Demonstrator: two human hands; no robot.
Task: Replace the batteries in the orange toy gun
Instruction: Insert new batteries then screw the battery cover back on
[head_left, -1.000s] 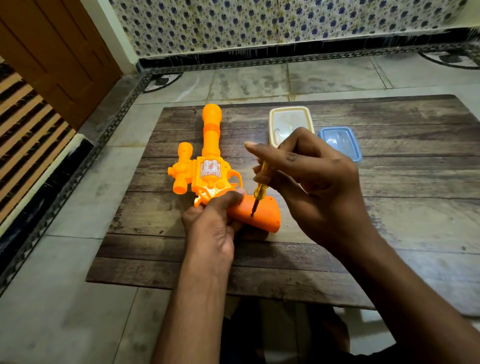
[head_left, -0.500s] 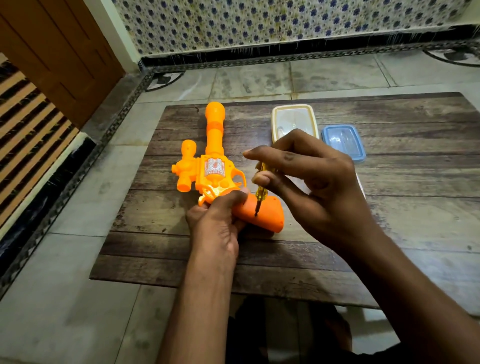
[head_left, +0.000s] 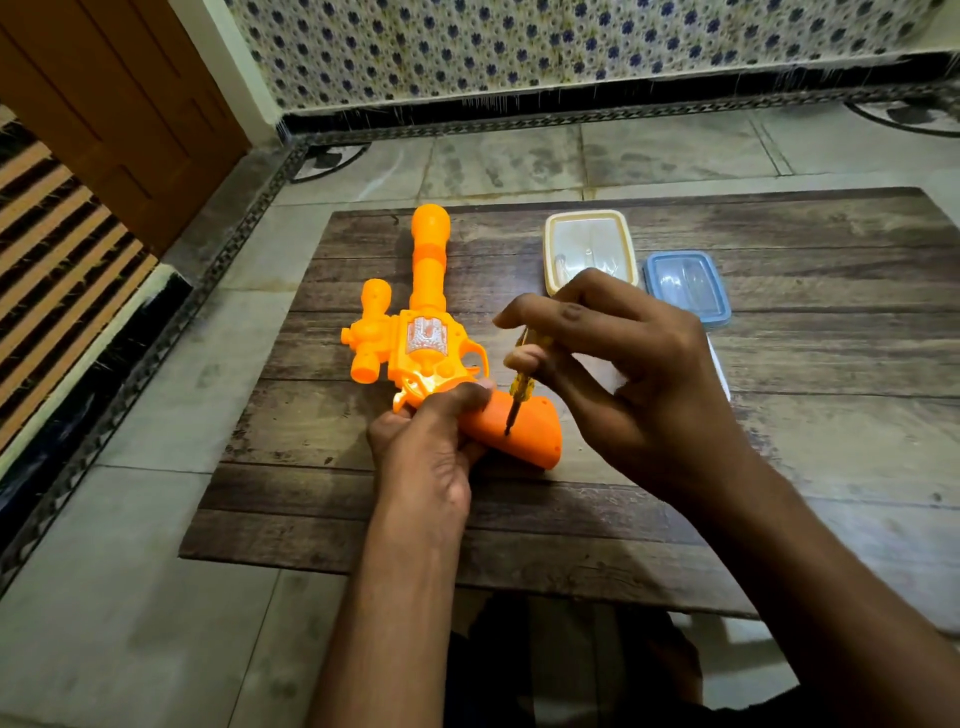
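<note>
The right hand (head_left: 639, 384) pinches a small screwdriver (head_left: 519, 387) between thumb and curled fingers, forefinger stretched out above it; the dark tip stands on the smooth grip of the orange toy gun (head_left: 431, 353). The left hand (head_left: 426, 447) grips the gun where grip meets body, thumb laid across the top. The gun is glossy moulded plastic with a long ribbed barrel pointing to the far edge of the board (head_left: 779, 545), a stubby side scope and a silvery embossed plate on the body. It lies flat, left of the middle of the rough, dark, plank-grained wooden board.

Beyond the right hand, near the far edge, sit two shallow rectangular plastic boxes with rounded corners: a cream box (head_left: 589, 244) and, just beside it on the right, a blue box (head_left: 691, 286). The hand hides the cream box's near corner. The board's right half and near edge are bare wood. The board rests on a grey tiled floor (head_left: 130, 597).
</note>
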